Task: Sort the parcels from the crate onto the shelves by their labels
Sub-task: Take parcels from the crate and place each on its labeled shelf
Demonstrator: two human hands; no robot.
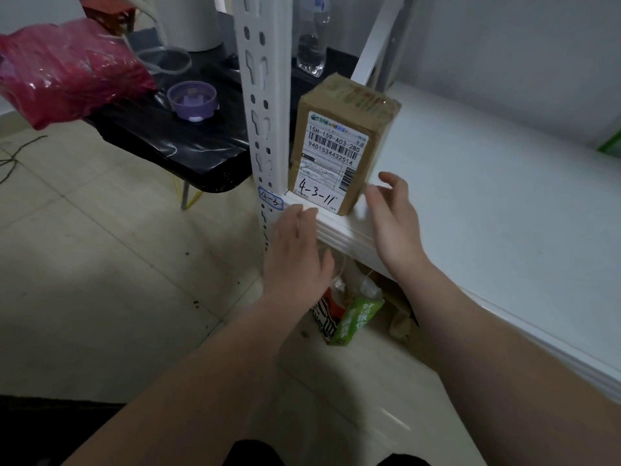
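Found the white shelf (pixel 470 203) bearing the parcel (pixel 339 146) upright at its very front-left corner, beside the post (pixel 265 95). Held nothing: left hand (pixel 295 243) and right hand (pixel 393 213) loose-fingered, close by it. Judged a careless brush likely to topple the tall box off the lip.

Brown parcel (pixel 378 142) with a white barcoded label (pixel 331 159), white shelf (pixel 487 213), purple lid (pixel 192 99), red bag (pixel 67 68), black table (pixel 161 141).

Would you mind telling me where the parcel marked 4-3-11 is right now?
In the head view, the parcel stands upright at the front left corner of the white shelf, beside the post tagged 4-3, just beyond the left hand and right hand.
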